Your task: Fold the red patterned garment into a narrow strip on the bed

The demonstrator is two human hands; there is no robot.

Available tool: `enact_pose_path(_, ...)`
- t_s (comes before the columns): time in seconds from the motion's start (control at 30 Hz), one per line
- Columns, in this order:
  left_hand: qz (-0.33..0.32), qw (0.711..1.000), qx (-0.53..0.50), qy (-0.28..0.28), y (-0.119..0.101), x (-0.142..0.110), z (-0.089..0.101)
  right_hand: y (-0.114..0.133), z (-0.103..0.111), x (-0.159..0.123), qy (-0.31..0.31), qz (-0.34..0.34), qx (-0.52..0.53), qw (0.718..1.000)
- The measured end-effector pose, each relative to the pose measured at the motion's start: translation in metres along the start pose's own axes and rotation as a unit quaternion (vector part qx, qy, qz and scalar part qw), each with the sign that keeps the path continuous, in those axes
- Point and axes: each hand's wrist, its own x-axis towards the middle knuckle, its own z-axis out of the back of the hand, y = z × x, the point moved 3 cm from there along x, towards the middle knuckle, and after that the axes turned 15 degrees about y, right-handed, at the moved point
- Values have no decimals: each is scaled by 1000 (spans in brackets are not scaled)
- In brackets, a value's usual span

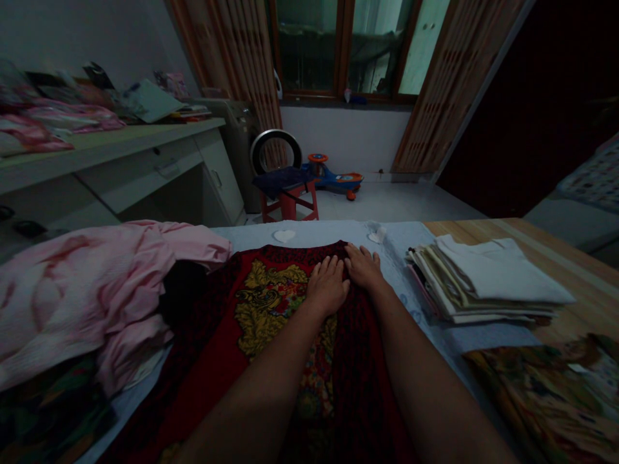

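Note:
A dark red top (213, 361) with black patterned sides and a gold leaf print lies spread out on the light blue cloth (246, 236) in front of me. My left hand (329, 283) rests flat on its upper part, right of the gold print, fingers stretched forward. Close beside it, my right hand (363, 265) lies with fingers extended over the garment's far right corner, near the cloth. Neither hand grips anything. The near end of the top is partly hidden under my forearms.
To the right sits a stack of folded clothes (503, 277), with a brown patterned garment (556, 386) nearer me. Crumpled pink clothing (97, 290) is heaped at left beside a black item (182, 293). Beyond are a red stool (290, 205), a blue ride-on toy (333, 179) and a desk (145, 161).

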Motion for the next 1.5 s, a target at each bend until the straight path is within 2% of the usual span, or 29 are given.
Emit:
enact_pose_path(0.27,-2,1000,8,-14,0,0,-2,-3,0,1,0,-31,6,999)
enact_pose_path(0.43,-2,1000,2,-11,0,0,-1,-6,0,-1,-19,-38,32,999)
enact_pose_path(0.6,-1,1000,-7,-5,0,1,-1,-3,2,-4,-62,-2,28,998)
enact_pose_path(0.7,0,1000,-6,-9,0,1,-1,-1,1,-4,-43,16,17,999)
enact_pose_path(0.87,-5,1000,-2,-24,0,0,-2,-1,-1,-3,-7,-10,0,1000)
enact_pose_path(1.1,-3,999,-13,-31,3,-1,2,-7,0,-5,-35,-45,21,998)
enact_pose_path(1.17,5,999,-15,-35,4,-1,3,-6,2,-4,-64,-31,18,997)
enact_pose_path(1.27,19,999,-20,-35,6,0,4,-2,2,-2,-89,31,13,995)
enact_pose_path(1.37,30,999,-23,-38,8,0,5,1,-1,2,-66,70,25,995)
enact_pose_path(1.5,43,998,-21,-49,9,-1,5,0,-4,2,-42,58,34,997)
